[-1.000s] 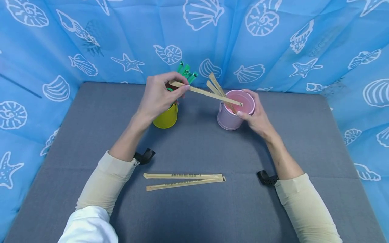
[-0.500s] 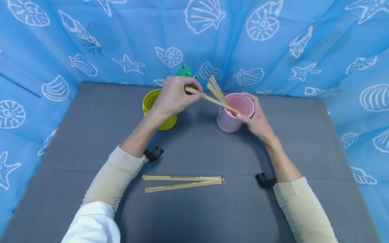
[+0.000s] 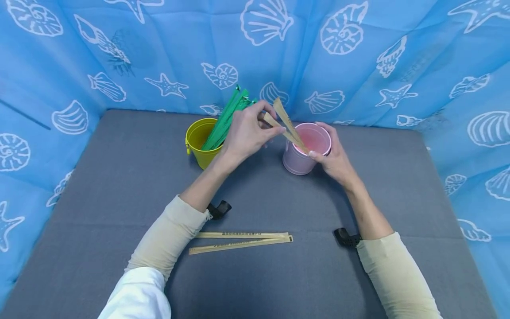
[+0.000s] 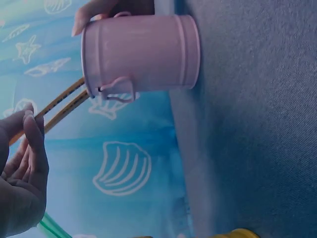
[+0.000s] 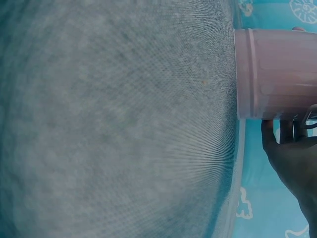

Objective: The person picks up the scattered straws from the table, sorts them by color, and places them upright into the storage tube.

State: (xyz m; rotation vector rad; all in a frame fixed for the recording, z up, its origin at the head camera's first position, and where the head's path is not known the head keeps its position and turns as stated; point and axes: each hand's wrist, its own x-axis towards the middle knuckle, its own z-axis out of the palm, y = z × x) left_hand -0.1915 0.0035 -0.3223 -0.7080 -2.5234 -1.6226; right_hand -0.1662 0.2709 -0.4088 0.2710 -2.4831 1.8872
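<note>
Left hand (image 3: 248, 133) has shifted right from the yellow cup (image 3: 200, 141); its fingers (image 3: 275, 128) pinch a tan sleeve (image 3: 287, 135) angled into the pink cup (image 3: 306, 148). Right hand (image 3: 338, 161) fingers curl round that cup. Two sleeves (image 3: 243, 239) lie on the bench (image 3: 119, 186); print unreadable.

Pink bucket (image 3: 304, 150): painted sheet metal, smooth, satin sheen, rolled rim. Yellow bucket (image 3: 201, 141): same metal, glossier paint. Tan sleeves (image 3: 243, 239) on table: thin paper, matt, w/ printed text. Green sleeves (image 3: 225, 119): look like paper or plastic film, slight gloss. Table cover (image 3: 119, 186): grey woven cloth, matt, rough weave. Backdrop (image 3: 358, 66): blue sheet, creased, faint sheen.
</note>
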